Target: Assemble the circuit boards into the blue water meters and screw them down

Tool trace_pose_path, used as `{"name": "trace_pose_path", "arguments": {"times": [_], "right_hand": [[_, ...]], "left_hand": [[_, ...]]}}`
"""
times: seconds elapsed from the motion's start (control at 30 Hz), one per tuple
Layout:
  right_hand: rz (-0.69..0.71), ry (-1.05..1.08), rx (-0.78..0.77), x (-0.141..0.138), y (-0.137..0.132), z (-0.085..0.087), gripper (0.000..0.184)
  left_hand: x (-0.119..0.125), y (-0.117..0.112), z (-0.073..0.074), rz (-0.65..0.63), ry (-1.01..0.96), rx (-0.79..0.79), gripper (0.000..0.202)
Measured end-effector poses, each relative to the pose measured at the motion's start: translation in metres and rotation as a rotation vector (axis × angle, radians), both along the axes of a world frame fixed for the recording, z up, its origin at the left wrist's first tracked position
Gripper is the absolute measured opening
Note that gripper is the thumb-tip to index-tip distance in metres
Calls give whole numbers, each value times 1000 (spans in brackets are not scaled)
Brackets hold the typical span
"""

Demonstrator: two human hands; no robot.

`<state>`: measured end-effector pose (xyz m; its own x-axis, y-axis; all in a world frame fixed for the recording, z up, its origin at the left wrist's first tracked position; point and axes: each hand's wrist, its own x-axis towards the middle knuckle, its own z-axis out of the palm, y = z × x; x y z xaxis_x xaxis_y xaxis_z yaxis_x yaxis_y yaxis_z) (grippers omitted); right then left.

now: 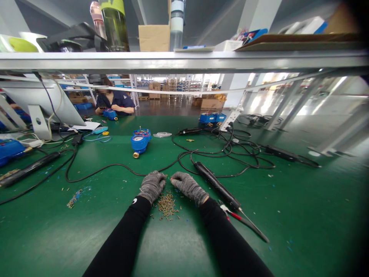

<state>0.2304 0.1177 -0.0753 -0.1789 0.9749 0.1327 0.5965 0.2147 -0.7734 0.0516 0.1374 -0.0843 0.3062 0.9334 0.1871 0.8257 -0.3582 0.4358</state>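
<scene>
Both of my hands wear grey knit gloves and are close together over the green table. My left hand [152, 186] is closed, its fingertips pinched beside a tiny brass-coloured bit I cannot make out clearly. Facing it across a small gap, my right hand [188, 187] has thumb and fingers pressed together; whatever they hold is too small to tell. Just below and between them lies a loose pile of small brass-coloured screws [167, 205]. A black electric screwdriver [216, 184] lies beside my right hand, with red-handled pliers [240, 218] near its tip.
A blue meter [140, 141] stands ahead, left of centre. Black cables [227, 154] tangle at the right by a power strip [230, 119] and more blue meters [212, 118]. Another screwdriver [31, 168] lies left. A shelf [184, 61] crosses overhead; a co-worker [115, 100] sits opposite.
</scene>
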Motion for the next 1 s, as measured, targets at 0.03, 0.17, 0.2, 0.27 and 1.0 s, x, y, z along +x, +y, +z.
{"name": "trace_pose_path", "arguments": {"times": [0.03, 0.17, 0.2, 0.27, 1.0], "right_hand": [[-6, -8, 0, 0, 0, 0, 21], [-50, -69, 13, -1, 1, 1, 19], [-68, -92, 18, -2, 1, 1, 19], [-110, -146, 28, -3, 1, 1, 20], [-151, -541, 36, -20, 1, -1, 26]], "left_hand": [[1, 0, 0, 3, -3, -6, 22], [1, -3, 2, 10, -50, -34, 17], [0, -5, 4, 7, -75, -47, 17], [-4, -9, 11, -25, -141, -88, 16], [-27, 3, 17, 91, -646, -15, 20]]}}
